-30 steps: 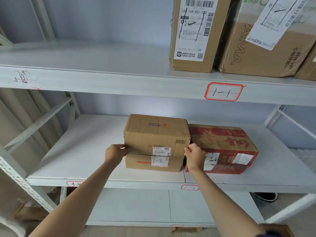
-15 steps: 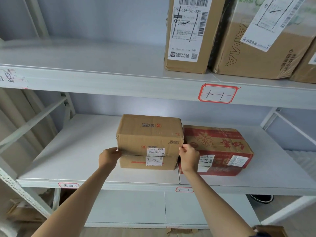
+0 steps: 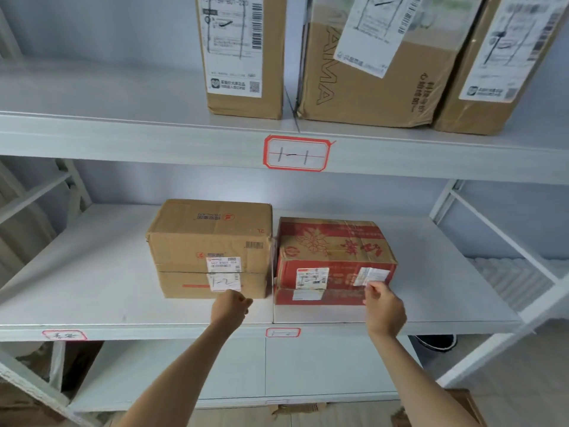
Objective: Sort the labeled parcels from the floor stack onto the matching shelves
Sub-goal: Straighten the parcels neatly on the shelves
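Note:
A brown parcel (image 3: 209, 241) with a handwritten "1-2" label (image 3: 224, 282) stands on the middle shelf (image 3: 92, 288), above the shelf tag "1-2" (image 3: 282, 332). A red parcel (image 3: 332, 251) sits against its right side. My left hand (image 3: 229, 308) hovers just in front of the brown parcel's label, fingers curled into a fist with nothing in it. My right hand (image 3: 385, 306) is at the red parcel's front, its fingertips pinching the lower edge of a loose white label (image 3: 371, 275).
Three tall brown parcels (image 3: 243, 57) (image 3: 369, 66) (image 3: 498, 72) stand on the upper shelf, tagged "1-1" (image 3: 297, 153). A white diagonal brace (image 3: 498, 238) crosses the right end of the shelf. A lower shelf (image 3: 184, 374) lies below. Cardboard lies on the floor at the bottom right (image 3: 468, 405).
Both hands have let go of the brown parcel's sides. The left hand moved to its front label; the right hand moved right to the red parcel's loose label.

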